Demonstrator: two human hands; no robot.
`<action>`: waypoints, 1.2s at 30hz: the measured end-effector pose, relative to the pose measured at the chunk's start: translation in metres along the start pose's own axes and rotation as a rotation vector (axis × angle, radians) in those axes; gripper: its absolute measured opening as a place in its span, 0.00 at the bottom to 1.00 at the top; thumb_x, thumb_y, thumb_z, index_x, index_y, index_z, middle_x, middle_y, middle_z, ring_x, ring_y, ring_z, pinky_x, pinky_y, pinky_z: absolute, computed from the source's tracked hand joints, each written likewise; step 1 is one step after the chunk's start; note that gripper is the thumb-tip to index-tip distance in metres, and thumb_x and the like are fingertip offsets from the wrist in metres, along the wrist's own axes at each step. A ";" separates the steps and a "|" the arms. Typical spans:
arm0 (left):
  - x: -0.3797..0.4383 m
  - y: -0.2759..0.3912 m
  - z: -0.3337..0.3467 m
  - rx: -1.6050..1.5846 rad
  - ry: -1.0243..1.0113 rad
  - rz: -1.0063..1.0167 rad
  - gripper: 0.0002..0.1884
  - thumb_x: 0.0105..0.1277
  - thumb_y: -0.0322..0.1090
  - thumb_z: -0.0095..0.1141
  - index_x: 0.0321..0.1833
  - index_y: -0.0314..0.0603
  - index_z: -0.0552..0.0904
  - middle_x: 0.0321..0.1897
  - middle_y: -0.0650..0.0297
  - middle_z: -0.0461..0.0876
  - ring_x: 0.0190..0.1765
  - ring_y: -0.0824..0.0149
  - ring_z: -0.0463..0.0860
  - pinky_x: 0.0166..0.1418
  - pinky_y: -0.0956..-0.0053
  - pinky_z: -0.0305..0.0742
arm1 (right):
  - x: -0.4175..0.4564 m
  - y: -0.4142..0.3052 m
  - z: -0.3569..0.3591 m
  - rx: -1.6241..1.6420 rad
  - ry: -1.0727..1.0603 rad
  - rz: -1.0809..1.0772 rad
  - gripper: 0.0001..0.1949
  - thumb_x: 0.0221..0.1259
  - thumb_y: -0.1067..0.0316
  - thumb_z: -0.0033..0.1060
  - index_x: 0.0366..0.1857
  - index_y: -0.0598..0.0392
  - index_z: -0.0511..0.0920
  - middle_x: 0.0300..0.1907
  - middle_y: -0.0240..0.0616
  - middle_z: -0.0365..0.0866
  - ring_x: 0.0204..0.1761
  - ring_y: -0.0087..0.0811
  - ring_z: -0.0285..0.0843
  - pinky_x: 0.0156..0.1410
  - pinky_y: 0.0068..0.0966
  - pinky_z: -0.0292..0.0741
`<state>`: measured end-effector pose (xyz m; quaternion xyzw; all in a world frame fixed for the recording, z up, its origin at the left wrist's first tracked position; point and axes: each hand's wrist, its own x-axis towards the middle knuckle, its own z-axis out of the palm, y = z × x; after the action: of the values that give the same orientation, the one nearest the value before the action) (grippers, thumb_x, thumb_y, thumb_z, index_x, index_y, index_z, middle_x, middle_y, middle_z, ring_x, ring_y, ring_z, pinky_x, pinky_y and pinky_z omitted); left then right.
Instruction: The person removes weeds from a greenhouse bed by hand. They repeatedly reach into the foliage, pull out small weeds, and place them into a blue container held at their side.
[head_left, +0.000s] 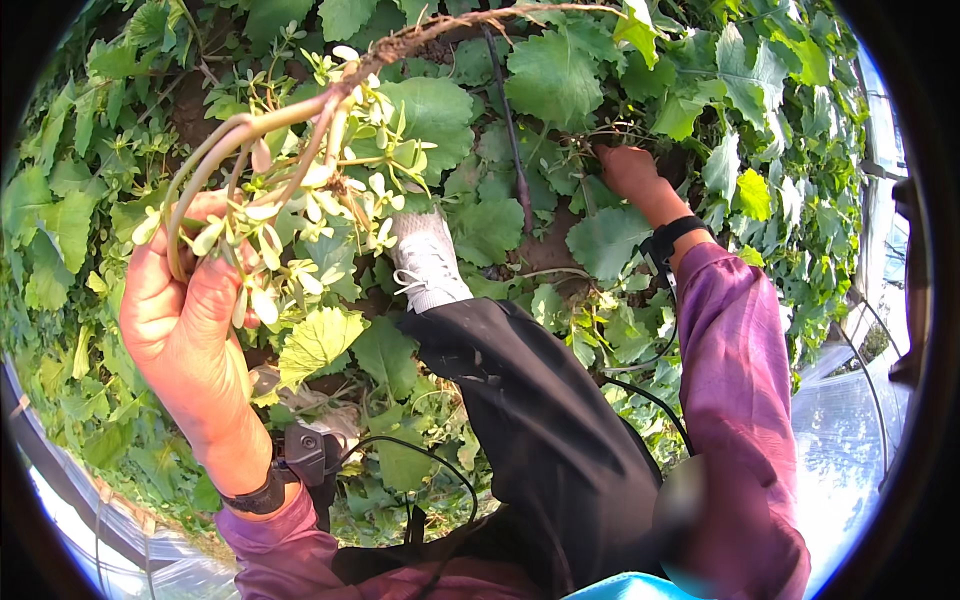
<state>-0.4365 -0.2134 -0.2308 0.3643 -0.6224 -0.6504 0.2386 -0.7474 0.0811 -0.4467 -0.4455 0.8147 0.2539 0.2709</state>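
My left hand (187, 300) is raised at the left, its fingers and thumb closed around the stems of an uprooted purslane plant (292, 120). The plant's thick stems bend over in an arch, and its soil-stained root (397, 45) points to the upper right. Small fleshy leaves hang around my fingers. At the upper right, my right hand (631, 171) reaches down to ground level among broad green leaves. Thin stems of a low weed (581, 146) lie at its fingertips. Those fingers are partly hidden, so their grip is unclear.
Broad-leaved crop plants (555, 79) surround me. A dark drip hose (510, 127) runs over bare soil (551, 244). My white shoe (427, 262) stands amid the leaves. Black cables (652, 401) hang near my wrist-worn cameras (306, 450). Clear plastic sheeting (844, 427) borders the right.
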 end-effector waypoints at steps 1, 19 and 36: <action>-0.001 0.000 0.002 0.015 0.032 -0.001 0.16 0.61 0.31 0.58 0.50 0.31 0.75 0.31 0.63 0.79 0.25 0.79 0.72 0.23 0.87 0.65 | -0.001 -0.002 0.000 -0.030 -0.027 0.004 0.12 0.52 0.65 0.52 0.41 0.51 0.76 0.34 0.43 0.82 0.38 0.43 0.82 0.40 0.39 0.78; -0.002 -0.009 0.000 0.062 0.080 0.045 0.14 0.61 0.27 0.56 0.49 0.29 0.76 0.39 0.61 0.80 0.30 0.79 0.75 0.27 0.90 0.64 | -0.045 0.036 -0.012 0.432 0.188 0.080 0.14 0.48 0.66 0.52 0.39 0.60 0.76 0.34 0.56 0.78 0.38 0.55 0.77 0.46 0.42 0.74; -0.010 -0.005 -0.008 0.072 0.008 -0.001 0.17 0.64 0.30 0.53 0.54 0.28 0.73 0.39 0.60 0.78 0.34 0.74 0.74 0.32 0.81 0.69 | -0.225 -0.012 0.060 0.796 0.132 0.478 0.07 0.56 0.69 0.50 0.33 0.56 0.66 0.27 0.53 0.74 0.34 0.56 0.73 0.37 0.44 0.68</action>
<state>-0.4232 -0.2107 -0.2335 0.3755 -0.6443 -0.6263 0.2274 -0.6211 0.2470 -0.3415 -0.1219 0.9439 -0.0520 0.3024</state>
